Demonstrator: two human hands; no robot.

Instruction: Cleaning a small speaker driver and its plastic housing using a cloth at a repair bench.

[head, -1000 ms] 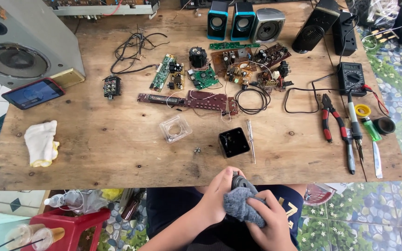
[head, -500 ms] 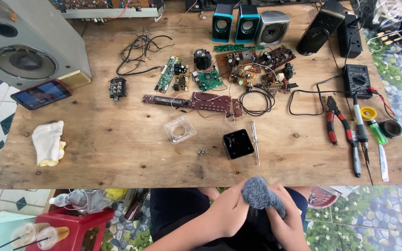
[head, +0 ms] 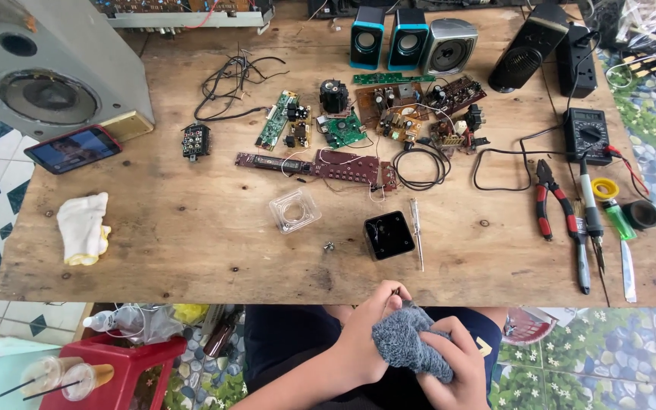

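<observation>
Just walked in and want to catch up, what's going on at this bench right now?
A person sits at a wooden workbench strewn with circuit boards, small speakers, pliers and a multimeter. Both hands are below the table's near edge: the left hand and right hand are wrapped around a grey cloth, seemingly wiping something small inside it that can't be made out. A black cube-shaped casing sits untouched just above them.

Lighting: bright, even daylight, source not identifiable. Shadows: soft and short beneath the rough wooden plank table (head: 191, 250). Glare: faint sheen on the small glossy black cube (head: 389, 234). Focus: sharp throughout. Distortion: slight wide-angle bowing at frame edges.
</observation>
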